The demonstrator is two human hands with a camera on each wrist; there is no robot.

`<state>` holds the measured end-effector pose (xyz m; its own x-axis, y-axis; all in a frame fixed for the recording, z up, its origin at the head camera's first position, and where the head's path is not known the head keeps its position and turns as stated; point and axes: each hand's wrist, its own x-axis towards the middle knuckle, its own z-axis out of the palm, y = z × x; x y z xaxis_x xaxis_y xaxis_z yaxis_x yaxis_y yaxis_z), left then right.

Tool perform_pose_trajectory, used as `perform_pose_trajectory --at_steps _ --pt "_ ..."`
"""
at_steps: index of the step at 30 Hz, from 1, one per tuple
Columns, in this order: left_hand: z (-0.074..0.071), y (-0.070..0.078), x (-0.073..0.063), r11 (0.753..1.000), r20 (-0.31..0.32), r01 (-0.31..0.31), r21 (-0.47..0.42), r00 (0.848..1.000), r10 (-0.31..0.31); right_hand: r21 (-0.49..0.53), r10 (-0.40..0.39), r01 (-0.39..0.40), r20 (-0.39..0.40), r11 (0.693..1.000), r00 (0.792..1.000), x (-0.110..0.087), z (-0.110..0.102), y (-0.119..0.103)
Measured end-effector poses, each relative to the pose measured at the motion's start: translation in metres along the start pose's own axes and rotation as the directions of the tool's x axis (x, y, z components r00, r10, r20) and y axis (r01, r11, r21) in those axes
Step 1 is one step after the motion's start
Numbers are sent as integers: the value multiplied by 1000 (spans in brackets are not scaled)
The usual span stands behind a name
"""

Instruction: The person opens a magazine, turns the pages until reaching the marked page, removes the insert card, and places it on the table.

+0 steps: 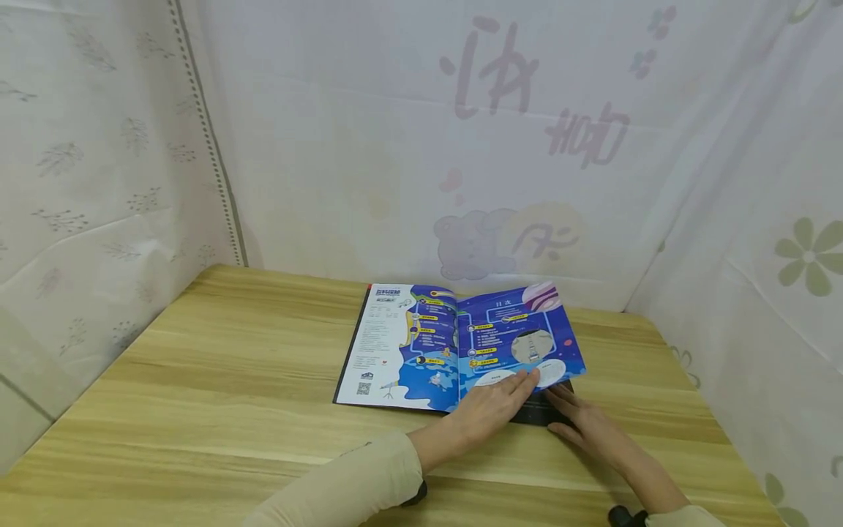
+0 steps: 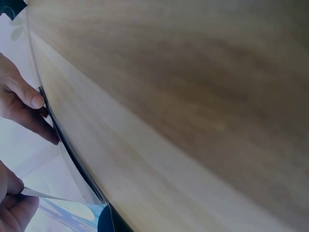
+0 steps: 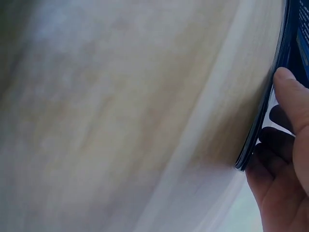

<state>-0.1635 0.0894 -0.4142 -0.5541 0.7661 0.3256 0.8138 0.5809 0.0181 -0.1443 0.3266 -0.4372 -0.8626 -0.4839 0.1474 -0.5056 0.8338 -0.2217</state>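
An open magazine (image 1: pixel 378 351) lies on the wooden table, its left page white and blue, its right page (image 1: pixel 487 333) blue with printed Chinese text. My left hand (image 1: pixel 494 402) pinches the lower edge of that right page, lifted off the dark page (image 1: pixel 536 411) under it. In the left wrist view, thumb and fingers of the left hand (image 2: pixel 17 200) close on the thin sheet. My right hand (image 1: pixel 593 428) holds the magazine's near right corner. The right wrist view shows the right thumb at the near edge and the fingers of the right hand (image 3: pixel 285 169) curled at the side.
The wooden table (image 1: pixel 217 380) extends around the magazine on all sides. Behind it hangs a pale printed curtain (image 1: pixel 342 146), with more patterned cloth (image 1: pixel 99 183) at the left and floral cloth (image 1: pixel 790 315) at the right.
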Motion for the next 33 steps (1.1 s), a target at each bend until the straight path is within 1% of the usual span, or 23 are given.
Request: perform_pose_trajectory --at_steps 3,6,8,11,14,17,19,22,24,26,30,33 --pt "-1 -1 -2 1000 -12 3 4 1000 -2 18 2 -2 10 1000 1000 0 0 1" --pt "-3 -3 -4 1000 -26 4 -10 1000 -4 25 7 -7 4 1000 1000 0 0 1" --pt "-5 -4 -6 999 -28 10 -36 1000 -11 23 13 -13 0 1000 1000 0 0 0" --pt "-8 -6 -8 995 -32 14 -100 999 -17 21 22 -22 8 1000 1000 0 -1 0" --pt "-10 -10 -10 989 -22 14 -147 1000 -18 32 35 -36 16 999 999 -1 -2 -1" --pt "-11 -14 -11 988 -26 -2 -151 1000 -2 41 38 -39 19 998 999 -1 -2 -2" --pt "-11 -16 -12 992 -36 -10 -127 999 5 44 38 -39 20 998 999 -1 -2 -2" --pt "-12 -19 -13 999 -61 -18 -50 998 15 38 42 -43 24 998 999 -1 -3 -2" --pt "-13 -21 -14 1000 -71 -11 25 997 13 33 43 -43 23 999 999 -1 -2 -3" --pt "-16 -24 -15 996 -73 1 93 997 6 35 45 -46 24 998 999 -1 -2 -3" --pt "-22 -32 -20 983 -79 49 180 996 -35 53 57 -60 42 997 997 -2 -3 -4" --pt "-26 -40 -25 973 -91 107 206 992 -90 59 68 -72 60 996 996 -2 -4 -4"
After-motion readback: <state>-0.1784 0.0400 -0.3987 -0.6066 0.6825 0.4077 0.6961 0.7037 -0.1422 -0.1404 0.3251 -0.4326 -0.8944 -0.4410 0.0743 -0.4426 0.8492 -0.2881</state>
